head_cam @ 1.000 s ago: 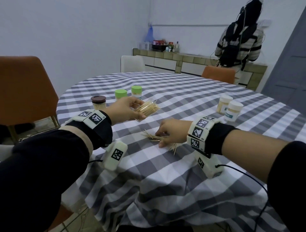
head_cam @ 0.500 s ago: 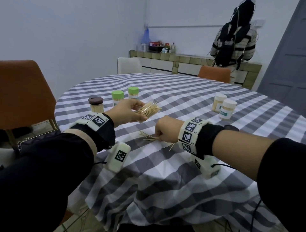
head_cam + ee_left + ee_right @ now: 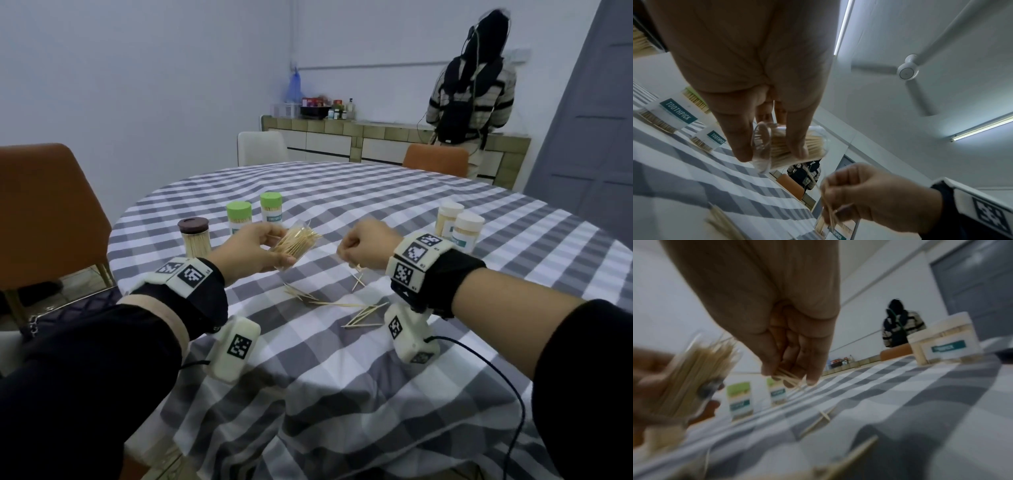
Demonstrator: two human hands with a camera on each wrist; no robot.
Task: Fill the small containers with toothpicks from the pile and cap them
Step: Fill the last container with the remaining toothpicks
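Leftmost on the checked tablecloth [image 3: 342,359], at mid-left of the head view, stands a brown-lidded jar [image 3: 194,236] packed with toothpicks, and just right of it two green-capped containers [image 3: 238,216] stand side by side, both upright and closed. Right of those, at frame centre, the left hand [image 3: 253,250] is raised above the cloth and grips a clear uncapped container [image 3: 789,146] between thumb and fingers; it is tilted, mouth toward the right, and crammed with toothpicks whose tips fan out past the rim. Just right of it, apart from the container, the right hand [image 3: 366,248] is curled into a loose fist, also off the table, pinching a few toothpicks [image 3: 787,377] at the fingertips. Below and between the hands, what is left of the loose pile [image 3: 342,305] lies scattered flat on the cloth. Farther right, two white-capped containers [image 3: 467,229] stand upright and touching. At upper right, a person in a striped top [image 3: 471,89] stands by the far counter.
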